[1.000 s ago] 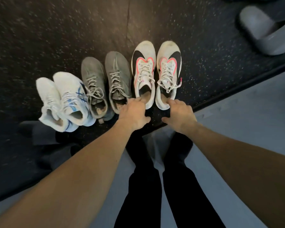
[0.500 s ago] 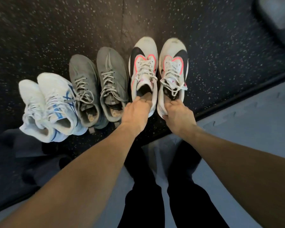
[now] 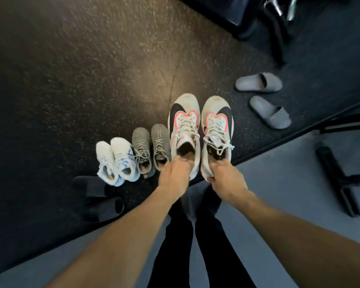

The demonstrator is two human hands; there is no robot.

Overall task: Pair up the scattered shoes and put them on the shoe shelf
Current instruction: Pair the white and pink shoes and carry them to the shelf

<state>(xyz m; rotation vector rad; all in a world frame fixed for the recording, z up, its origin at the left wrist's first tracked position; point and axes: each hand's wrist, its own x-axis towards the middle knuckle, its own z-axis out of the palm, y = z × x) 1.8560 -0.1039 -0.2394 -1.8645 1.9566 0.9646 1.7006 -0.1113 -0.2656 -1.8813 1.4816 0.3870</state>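
Now we hold the pink-trimmed pair by the heels: our left hand [image 3: 176,175] grips the collar of the left sneaker [image 3: 185,129], our right hand [image 3: 224,175] pinches the heel of the right sneaker [image 3: 216,129]. Both shoes hang just ahead of our knuckles, toes forward, side by side over the dark floor [image 3: 92,80]. We judge them light, soft-walled and stiffest at the heel, so that collar is the place to grip.
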